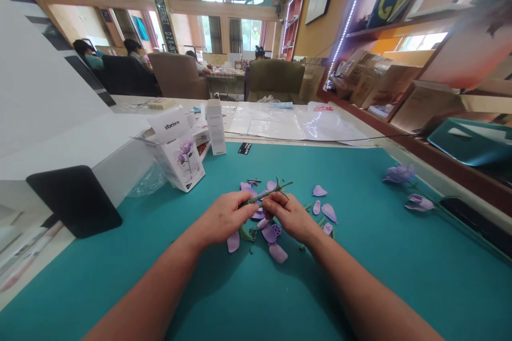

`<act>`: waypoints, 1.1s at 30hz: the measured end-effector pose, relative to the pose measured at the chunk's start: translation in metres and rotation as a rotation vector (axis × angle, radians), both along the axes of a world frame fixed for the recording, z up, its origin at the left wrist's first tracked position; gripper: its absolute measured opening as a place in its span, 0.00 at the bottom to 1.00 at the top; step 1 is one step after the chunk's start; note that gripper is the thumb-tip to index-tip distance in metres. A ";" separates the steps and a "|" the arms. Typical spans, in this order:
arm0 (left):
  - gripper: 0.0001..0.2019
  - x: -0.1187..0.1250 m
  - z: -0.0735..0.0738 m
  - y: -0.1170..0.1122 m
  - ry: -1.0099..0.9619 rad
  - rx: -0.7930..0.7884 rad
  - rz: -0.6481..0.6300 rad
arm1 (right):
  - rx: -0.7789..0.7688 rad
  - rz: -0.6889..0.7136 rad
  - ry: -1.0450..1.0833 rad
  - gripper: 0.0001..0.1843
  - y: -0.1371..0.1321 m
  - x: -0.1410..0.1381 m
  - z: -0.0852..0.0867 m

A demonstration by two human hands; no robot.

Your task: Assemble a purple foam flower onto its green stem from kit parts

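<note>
while left hand, right hand pinch stem, petals crowd; near mat bare.

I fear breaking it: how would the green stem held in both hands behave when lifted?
The green stem looks straight between the left hand and right hand, so probably stiff. It is thin, so likely very light. Its small side shoots might catch or snap.

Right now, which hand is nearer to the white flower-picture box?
Left. The left hand, pinching the green stem, is right of the white box; the right hand, on the same stem, lies farther right.
</note>
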State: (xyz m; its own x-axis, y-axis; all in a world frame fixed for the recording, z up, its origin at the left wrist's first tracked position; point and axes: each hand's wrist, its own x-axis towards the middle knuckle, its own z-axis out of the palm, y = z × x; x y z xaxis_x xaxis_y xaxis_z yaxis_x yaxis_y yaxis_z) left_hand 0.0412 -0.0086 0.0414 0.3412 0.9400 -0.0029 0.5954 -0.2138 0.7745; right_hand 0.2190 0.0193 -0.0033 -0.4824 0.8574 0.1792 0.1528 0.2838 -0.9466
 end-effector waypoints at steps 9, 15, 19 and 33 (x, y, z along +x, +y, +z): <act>0.14 0.000 0.001 -0.001 -0.012 -0.014 -0.021 | -0.055 -0.002 -0.036 0.21 -0.004 -0.002 0.003; 0.13 -0.004 0.005 -0.001 -0.032 -0.069 -0.051 | -0.198 0.032 0.167 0.24 -0.007 -0.004 -0.001; 0.14 -0.006 0.006 0.000 -0.028 -0.089 -0.071 | -0.298 0.056 0.267 0.23 -0.009 -0.007 -0.004; 0.16 -0.017 0.007 0.007 -0.009 -0.006 0.090 | 0.433 0.018 -0.702 0.03 -0.007 -0.012 -0.022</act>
